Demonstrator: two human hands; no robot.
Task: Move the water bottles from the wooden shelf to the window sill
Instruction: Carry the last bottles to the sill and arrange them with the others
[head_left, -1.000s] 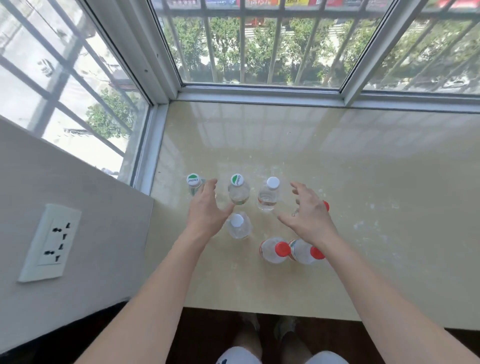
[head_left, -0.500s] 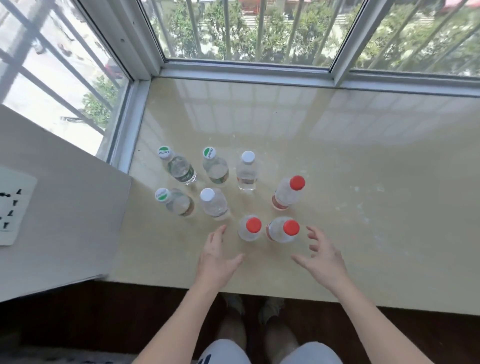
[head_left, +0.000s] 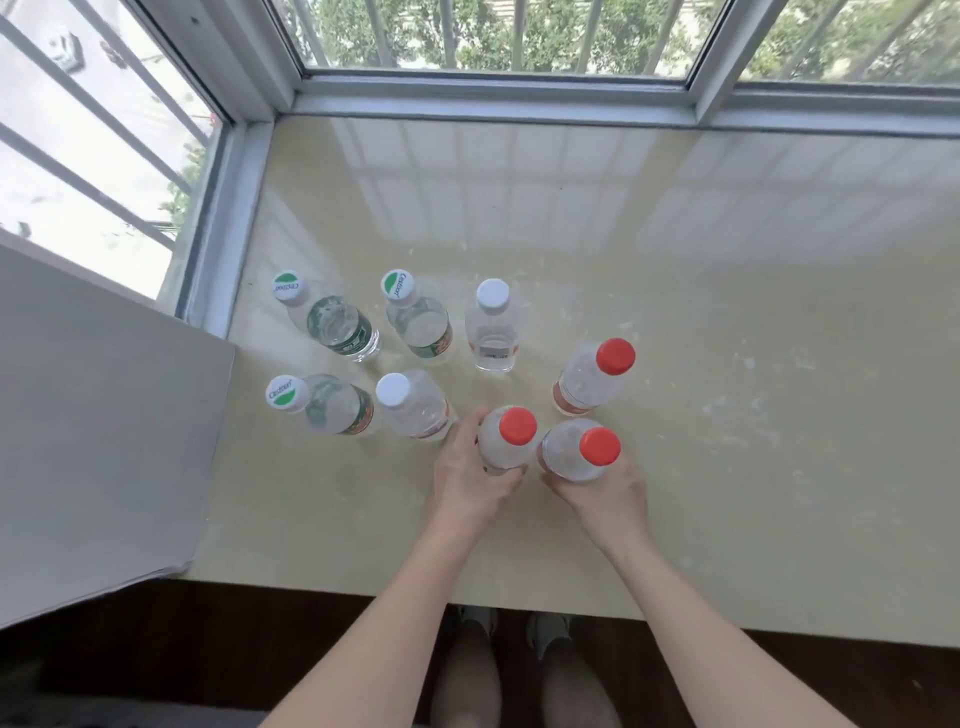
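Several clear water bottles stand upright on the beige window sill (head_left: 675, 291). My left hand (head_left: 467, 475) grips a red-capped bottle (head_left: 506, 439) at the front of the group. Beside it, my right hand (head_left: 605, 488) grips a second red-capped bottle (head_left: 579, 452). A third red-capped bottle (head_left: 592, 379) stands just behind them. Two white-capped bottles (head_left: 491, 327) (head_left: 415, 405) and three green-and-white-capped bottles (head_left: 332, 322) (head_left: 418, 322) (head_left: 327, 408) stand further left and back. The wooden shelf is not in view.
A white wall corner (head_left: 104, 436) juts in at the left, close to the leftmost bottles. Window frames (head_left: 493, 98) with bars border the sill at the back and left. The sill's front edge (head_left: 519, 603) runs above a dark floor where my feet show.
My hands pulled back toward the sill's front edge, then moved forward again and closed on the two front red-capped bottles. The camera tilted down and came closer.
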